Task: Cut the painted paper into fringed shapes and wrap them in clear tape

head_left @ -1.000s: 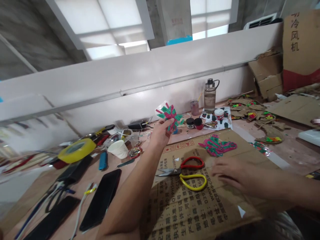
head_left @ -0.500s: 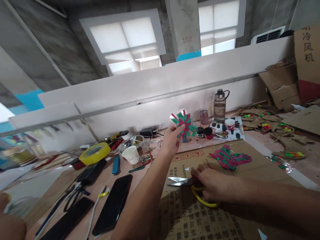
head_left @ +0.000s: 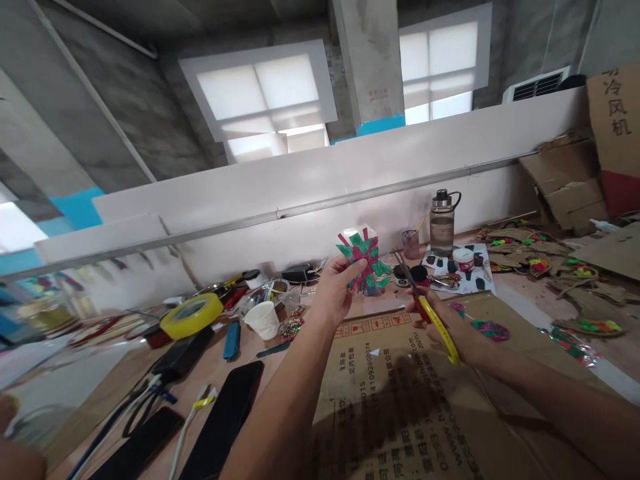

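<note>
A: While the left hand (head_left: 334,288) is raised above the bench, what do its fingers grip?

B: They pinch a red-and-green paper cutout (head_left: 363,259), held upright in the air over the far edge of the cardboard sheet (head_left: 400,400), in front of the white wall panel.

A: And the right hand (head_left: 447,325)?

B: Clenched through the handles of the scissors (head_left: 425,303), one loop red, one yellow. The blades point up and to the left, their tips just beside the cutout; I cannot tell whether they touch it.

A: Any writing to read?

B: The cardboard sheet carries red handling symbols and black printed lines, digits among them, too blurred and skewed to read surely. The big box (head_left: 615,120) at far right shows the large characters 冷风机.

A: What lies about?

B: A yellow tape roll (head_left: 192,315), a white paper cup (head_left: 263,319) and dark phones (head_left: 223,420) to the left. Behind the scissors stand a water bottle (head_left: 442,223) and small paint jars (head_left: 464,259). More red-and-green pieces (head_left: 489,329) lie on the cardboard just past the right hand.
</note>
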`<state>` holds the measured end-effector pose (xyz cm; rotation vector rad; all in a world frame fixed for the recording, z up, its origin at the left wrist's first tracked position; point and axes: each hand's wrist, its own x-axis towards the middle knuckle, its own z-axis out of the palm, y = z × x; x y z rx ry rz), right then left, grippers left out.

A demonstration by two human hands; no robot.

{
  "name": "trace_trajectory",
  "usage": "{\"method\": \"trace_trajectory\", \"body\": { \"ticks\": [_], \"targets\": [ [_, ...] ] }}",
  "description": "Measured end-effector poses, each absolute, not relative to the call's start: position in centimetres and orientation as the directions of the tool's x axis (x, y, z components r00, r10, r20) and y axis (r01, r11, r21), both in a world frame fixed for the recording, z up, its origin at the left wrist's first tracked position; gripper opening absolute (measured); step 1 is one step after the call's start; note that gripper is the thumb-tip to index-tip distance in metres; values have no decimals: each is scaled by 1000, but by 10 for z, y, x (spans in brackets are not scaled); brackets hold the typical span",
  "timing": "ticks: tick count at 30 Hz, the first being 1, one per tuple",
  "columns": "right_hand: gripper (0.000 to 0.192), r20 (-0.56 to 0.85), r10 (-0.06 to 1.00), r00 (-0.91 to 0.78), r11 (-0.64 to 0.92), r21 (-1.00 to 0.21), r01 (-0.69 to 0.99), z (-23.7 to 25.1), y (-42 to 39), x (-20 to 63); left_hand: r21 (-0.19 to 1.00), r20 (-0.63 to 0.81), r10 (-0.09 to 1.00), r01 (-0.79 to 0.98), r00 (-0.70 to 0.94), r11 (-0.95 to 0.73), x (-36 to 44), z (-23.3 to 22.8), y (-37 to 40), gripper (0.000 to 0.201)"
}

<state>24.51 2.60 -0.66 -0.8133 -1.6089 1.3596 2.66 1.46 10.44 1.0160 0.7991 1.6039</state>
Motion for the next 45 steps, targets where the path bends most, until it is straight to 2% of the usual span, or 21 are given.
{"method": "trace_trajectory", "body": {
  "ticks": [2,6,12,21,26,36,42,45],
  "targets": [
    [48,237,881,-410,217,-971,-96,-5,27,247,887,194,975,-406,-108,-222,29,103,15,35],
    [37,215,884,-415,210,-976,-59,3,23,243,889,167,978,-411,-124,-204,33,100,16,39],
    [51,175,856,-486,142,-984,-105,21,12,240,895,166,982,-404,-92,-189,37,94,18,39],
    [56,193,812,-551,202,-978,-45,29,6,247,921,175,983,-344,-57,-184,37,91,18,35],
    [67,157,812,-562,165,-986,-37,35,4,244,929,207,978,-312,-4,-198,38,92,16,28],
    [64,142,808,-572,152,-988,-31,37,2,243,941,220,975,-269,25,-206,37,88,17,25],
    [68,35,831,-555,3,-998,-58,46,-3,239,935,216,976,-291,15,-202,39,88,17,25],
    [62,45,836,-548,13,-998,-61,39,1,239,931,208,978,-308,-1,-198,41,89,16,26]
  ]
}}
